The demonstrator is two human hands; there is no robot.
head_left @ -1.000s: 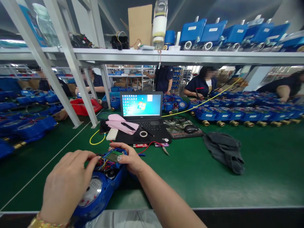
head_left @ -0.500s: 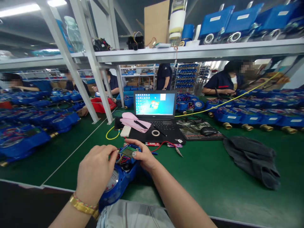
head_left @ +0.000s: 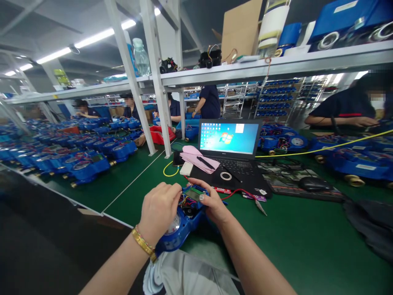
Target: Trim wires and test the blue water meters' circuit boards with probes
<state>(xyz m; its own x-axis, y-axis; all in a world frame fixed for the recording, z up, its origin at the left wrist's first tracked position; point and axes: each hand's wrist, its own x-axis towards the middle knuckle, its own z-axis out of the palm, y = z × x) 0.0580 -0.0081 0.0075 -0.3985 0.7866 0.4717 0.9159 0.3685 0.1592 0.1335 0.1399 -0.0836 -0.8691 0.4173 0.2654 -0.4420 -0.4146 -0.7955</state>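
Well, our right hand (head_left: pixel 215 207) grips the blue meter (head_left: pixel 175 241) by its far end, near the front of the green table (head_left: pixel 276 246). Our left hand (head_left: pixel 158 211) bunches its fingers beside the circuit board (head_left: pixel 194 194), grasping what, we can't tell; a light touch best spares the wires (head_left: pixel 188 202).

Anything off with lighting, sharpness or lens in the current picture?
Head view: ceiling lights blown out, upper left; dark cloth soft at the right edge; wide-angle stretch towards the borders; wires inside the held blue meter hard to separate.
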